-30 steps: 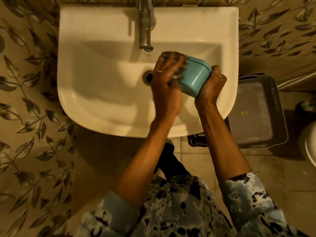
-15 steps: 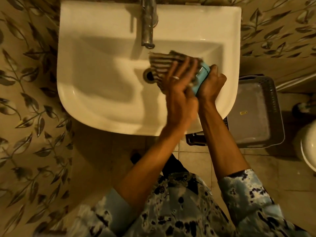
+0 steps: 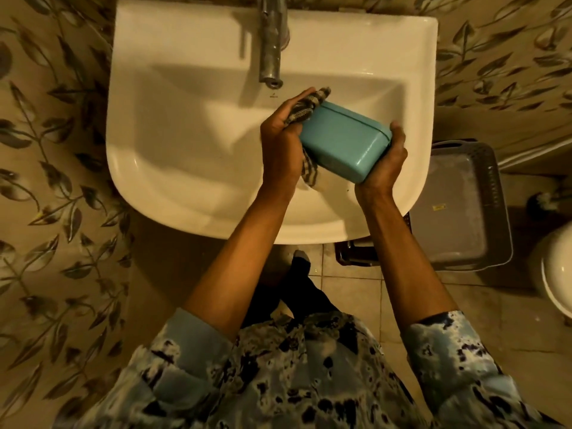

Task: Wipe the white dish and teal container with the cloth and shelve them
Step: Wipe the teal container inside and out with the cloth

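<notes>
Over the white ceramic basin (image 3: 421, 57), your right hand (image 3: 383, 165) cups the teal plastic container (image 3: 343, 140) by its four-o'clock end. The checked cloth (image 3: 306, 108), spread across it moments ago, is now bunched in your gripping left hand (image 3: 281, 144) at ten o'clock; wiping likely continues.

A white washbasin (image 3: 185, 209) fills the centre, with its metal tap (image 3: 272, 41) reaching in from 12 o'clock. Leaf-patterned wall tiles (image 3: 55, 150) spread at 9 and 2 o'clock. A grey plastic basket (image 3: 492, 168) sits at 3 o'clock, just beside the basin. Beige floor tiles (image 3: 349, 283) show at 5 o'clock.
</notes>
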Demonstrator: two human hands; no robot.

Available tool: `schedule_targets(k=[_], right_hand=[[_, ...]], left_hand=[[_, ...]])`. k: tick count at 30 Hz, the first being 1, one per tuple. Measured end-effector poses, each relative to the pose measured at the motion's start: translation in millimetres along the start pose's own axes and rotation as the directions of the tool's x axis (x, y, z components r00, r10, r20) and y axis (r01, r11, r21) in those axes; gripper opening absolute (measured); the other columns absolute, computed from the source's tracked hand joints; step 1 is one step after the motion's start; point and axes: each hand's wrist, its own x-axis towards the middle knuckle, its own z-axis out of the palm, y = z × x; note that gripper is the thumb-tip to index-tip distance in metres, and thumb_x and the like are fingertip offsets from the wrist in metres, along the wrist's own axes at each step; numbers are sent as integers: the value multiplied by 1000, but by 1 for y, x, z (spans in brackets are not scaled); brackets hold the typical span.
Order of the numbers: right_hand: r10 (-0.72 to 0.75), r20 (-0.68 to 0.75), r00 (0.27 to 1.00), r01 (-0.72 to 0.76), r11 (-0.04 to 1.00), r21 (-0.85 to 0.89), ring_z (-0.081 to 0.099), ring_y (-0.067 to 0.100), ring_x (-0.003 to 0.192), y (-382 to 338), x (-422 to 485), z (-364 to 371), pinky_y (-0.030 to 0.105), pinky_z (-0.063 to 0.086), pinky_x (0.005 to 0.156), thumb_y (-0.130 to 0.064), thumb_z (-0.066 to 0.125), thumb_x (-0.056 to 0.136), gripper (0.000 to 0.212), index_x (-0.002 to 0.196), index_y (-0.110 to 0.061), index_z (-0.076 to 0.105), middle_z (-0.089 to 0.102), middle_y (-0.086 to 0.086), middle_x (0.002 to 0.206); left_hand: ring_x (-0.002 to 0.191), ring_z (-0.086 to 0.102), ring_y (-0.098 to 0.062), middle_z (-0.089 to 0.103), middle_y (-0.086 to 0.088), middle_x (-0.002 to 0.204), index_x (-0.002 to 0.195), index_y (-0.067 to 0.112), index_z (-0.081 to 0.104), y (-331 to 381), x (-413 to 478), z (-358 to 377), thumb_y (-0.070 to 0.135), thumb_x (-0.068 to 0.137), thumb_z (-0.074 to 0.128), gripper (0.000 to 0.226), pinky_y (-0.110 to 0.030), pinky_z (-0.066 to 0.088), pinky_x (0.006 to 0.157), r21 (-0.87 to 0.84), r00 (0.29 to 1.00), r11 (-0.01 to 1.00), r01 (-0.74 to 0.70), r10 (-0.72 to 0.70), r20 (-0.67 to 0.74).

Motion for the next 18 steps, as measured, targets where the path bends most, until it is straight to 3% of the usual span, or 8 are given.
schedule_targets(k=[1, 3, 6, 9, 15, 18], right_hand=[[-10, 35, 999, 12, 998, -57, 64, 21, 68, 2, 1, -2, 39, 52, 70, -53, 45, 87, 44, 64, -20, 62, 66, 3, 68], [-103, 141, 985, 129, 973, -190, 62, 9, 62, -1, -2, -3, 30, 51, 64, -64, 47, 83, 48, 63, -22, 55, 63, -9, 60], [-210, 364, 907, 332, 889, -315, 57, -4, 56, -17, -7, -1, 13, 42, 51, -50, 57, 74, 30, 63, -23, 55, 59, -20, 52], [-206, 521, 828, 431, 828, -357, 60, 0, 61, -29, -3, -5, 15, 45, 50, -43, 59, 79, 25, 68, -21, 62, 62, -18, 58], [59, 718, 694, 455, 736, -501, 57, 5, 67, -42, 7, -15, 27, 44, 63, -27, 57, 85, 19, 68, -21, 61, 61, -16, 64], [241, 736, 632, 416, 696, -585, 62, 5, 75, -50, 12, -19, 25, 48, 66, -16, 57, 89, 10, 87, -22, 65, 68, -12, 78]], left_hand=[[114, 59, -22, 65, -14, 122, 118, 1, 62, -1, -1, -1, -8, 81, 39, 45, -30, 49, 97, -20, 1000, 1000, 8, -9, -12], [116, 59, -24, 65, -14, 121, 119, 0, 63, -5, -1, -4, -4, 83, 40, 43, -39, 47, 102, -57, 999, 998, 28, -30, -40], [118, 58, -27, 66, -12, 122, 119, 1, 62, -7, -3, -9, 3, 89, 42, 37, -49, 44, 104, -122, 996, 991, 59, -68, -66], [119, 57, -26, 65, -11, 123, 118, 3, 63, -5, -6, -14, 4, 93, 43, 32, -48, 43, 106, -187, 991, 980, 63, -84, -108], [116, 60, -27, 66, -15, 120, 117, -2, 63, 2, -6, -18, -2, 92, 40, 33, -39, 47, 102, -161, 996, 987, 11, -25, -91], [110, 62, -28, 63, -21, 122, 116, -7, 60, 4, -10, -18, -10, 88, 38, 36, -34, 49, 98, -197, 994, 980, 11, -31, -100]])
